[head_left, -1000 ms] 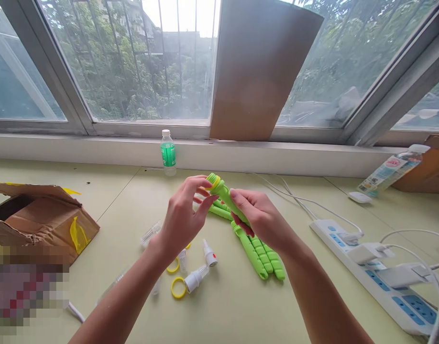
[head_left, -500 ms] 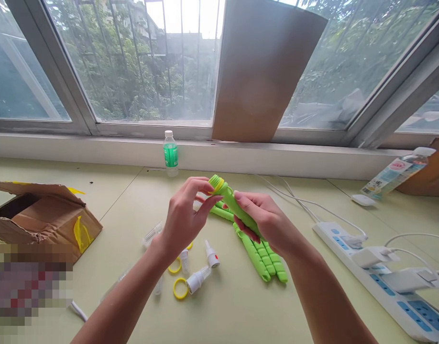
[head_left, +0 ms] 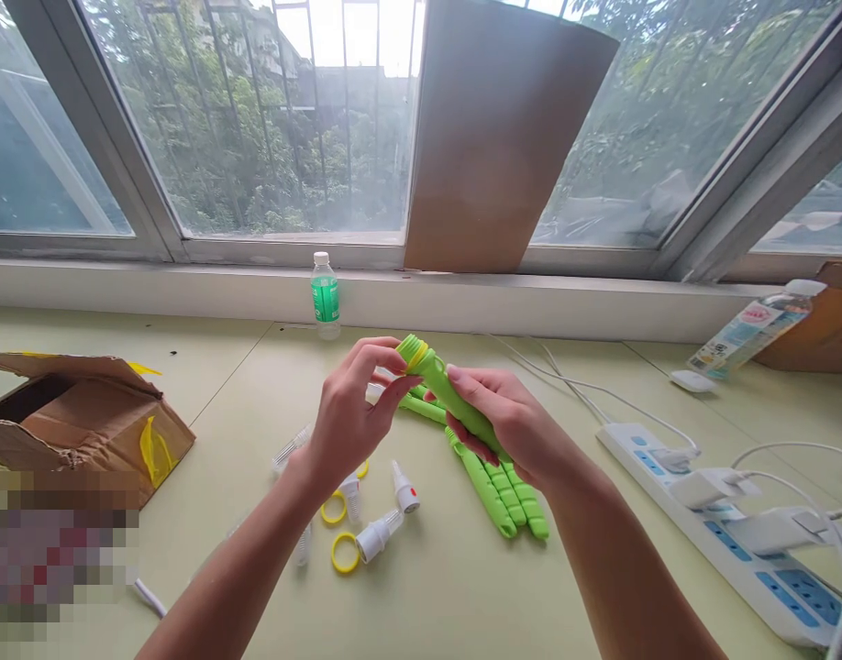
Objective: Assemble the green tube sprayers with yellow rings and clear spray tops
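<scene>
Clasping green tube (head_left: 457,396), right hand (head_left: 504,412) hides lower end, left hand (head_left: 356,394) pinches yellow ring (head_left: 419,356)

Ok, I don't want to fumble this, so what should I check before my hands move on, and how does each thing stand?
1. Right hand grips the held green tube: ok.
2. Left hand on its ridged end: ok.
3. Yellow ring around the tube near that end: ok.
4. Held tube clear of the other green tubes: cannot tell, they overlap in view.
5. Loose parts gathered: not ok; white nozzles and loose yellow rings lie scattered.
6. Green-labelled bottle upright: ok.
</scene>
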Available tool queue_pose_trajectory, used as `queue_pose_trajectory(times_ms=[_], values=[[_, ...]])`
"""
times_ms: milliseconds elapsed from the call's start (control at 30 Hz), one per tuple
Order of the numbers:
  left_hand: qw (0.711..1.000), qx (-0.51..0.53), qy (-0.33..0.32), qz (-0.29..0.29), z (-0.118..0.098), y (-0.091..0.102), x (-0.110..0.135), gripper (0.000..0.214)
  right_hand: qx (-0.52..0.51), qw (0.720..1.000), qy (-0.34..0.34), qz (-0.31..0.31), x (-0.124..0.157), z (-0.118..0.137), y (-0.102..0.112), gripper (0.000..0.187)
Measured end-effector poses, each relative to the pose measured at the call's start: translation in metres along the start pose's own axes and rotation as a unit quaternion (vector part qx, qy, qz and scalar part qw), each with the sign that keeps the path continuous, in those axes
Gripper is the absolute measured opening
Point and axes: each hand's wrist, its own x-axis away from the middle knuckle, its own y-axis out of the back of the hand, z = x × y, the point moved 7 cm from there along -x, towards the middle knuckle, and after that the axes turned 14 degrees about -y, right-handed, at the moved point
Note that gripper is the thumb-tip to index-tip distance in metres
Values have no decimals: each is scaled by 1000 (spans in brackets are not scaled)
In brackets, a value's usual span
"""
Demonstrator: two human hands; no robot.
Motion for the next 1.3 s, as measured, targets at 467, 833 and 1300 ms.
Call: queue_pose_trajectory(times_ms=[467, 833, 1300], values=[[1000, 7, -11, -2, -1, -2, 2, 14, -12, 998, -43, 36, 2, -3, -2, 36], [1000, 9, -12, 6, -4, -2, 0, 20, -37, 998, -4, 53, 5, 3, -5, 29], [1000, -11, -25, 6, -5, 2, -1, 12, -26, 998, -20, 58, 3, -1, -5, 28]])
